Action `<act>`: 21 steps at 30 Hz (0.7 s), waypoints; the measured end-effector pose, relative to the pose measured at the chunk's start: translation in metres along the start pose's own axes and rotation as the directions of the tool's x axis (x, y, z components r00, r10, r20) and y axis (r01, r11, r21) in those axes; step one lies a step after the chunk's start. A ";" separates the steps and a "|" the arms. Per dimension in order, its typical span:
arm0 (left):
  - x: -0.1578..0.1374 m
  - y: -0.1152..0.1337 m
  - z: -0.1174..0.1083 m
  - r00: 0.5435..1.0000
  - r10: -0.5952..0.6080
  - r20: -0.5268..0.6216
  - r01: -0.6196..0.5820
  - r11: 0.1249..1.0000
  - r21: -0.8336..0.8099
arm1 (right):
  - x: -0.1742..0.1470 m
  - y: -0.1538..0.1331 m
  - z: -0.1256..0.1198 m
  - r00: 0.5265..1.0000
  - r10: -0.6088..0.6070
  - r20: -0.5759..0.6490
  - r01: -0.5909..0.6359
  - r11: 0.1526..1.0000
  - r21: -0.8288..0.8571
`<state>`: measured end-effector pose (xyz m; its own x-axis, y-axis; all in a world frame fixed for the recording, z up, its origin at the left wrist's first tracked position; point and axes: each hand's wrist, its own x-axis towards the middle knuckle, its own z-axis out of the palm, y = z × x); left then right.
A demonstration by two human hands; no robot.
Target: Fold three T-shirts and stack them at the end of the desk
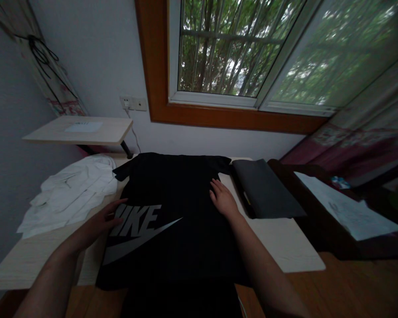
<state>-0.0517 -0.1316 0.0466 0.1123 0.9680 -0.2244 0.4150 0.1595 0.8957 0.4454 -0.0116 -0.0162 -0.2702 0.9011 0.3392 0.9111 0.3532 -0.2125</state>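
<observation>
A black T-shirt [192,194] with a large grey printed logo lies spread flat on the light wooden table [285,243], its sleeves pointing toward the wall. At the shirt's left edge, beside the printed letters, is my left hand [111,216], fingers apart and slightly bent; whether they press on the cloth is hard to tell. My right hand [223,198] rests palm down near the shirt's right edge, below the right sleeve, with its fingers stretched out. Neither hand grips anything. The shirt's lower hem reaches the front edge of the table.
A crumpled white cloth [73,190] lies left of the shirt, below a small raised shelf [109,137] with a paper on it. On the right sits a dark grey folder-like item [268,187]. Farther right, a paper sheet [348,207] covers part of a dark brown surface.
</observation>
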 end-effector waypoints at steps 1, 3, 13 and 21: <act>0.001 0.001 0.001 1.000 -0.004 -0.012 0.004 1.000 -0.006 | 0.000 0.000 -0.001 1.000 -0.003 0.001 0.003 1.000 -0.002; 0.003 0.001 0.001 1.000 -0.006 -0.029 0.006 1.000 0.010 | 0.000 -0.001 -0.002 1.000 -0.008 0.003 0.008 1.000 -0.013; 0.024 -0.017 0.002 0.987 0.006 -0.158 0.039 0.958 0.285 | 0.005 -0.001 -0.005 0.998 0.038 0.049 -0.034 0.996 -0.086; 0.061 -0.007 0.008 0.971 0.150 -0.184 -0.021 0.828 0.560 | 0.016 0.007 0.000 0.995 0.078 0.064 -0.071 0.991 -0.109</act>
<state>-0.0404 -0.0758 0.0233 0.0050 0.9999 -0.0134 0.8469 0.0029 0.5317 0.4476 0.0060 -0.0124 -0.2173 0.9403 0.2620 0.9565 0.2586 -0.1347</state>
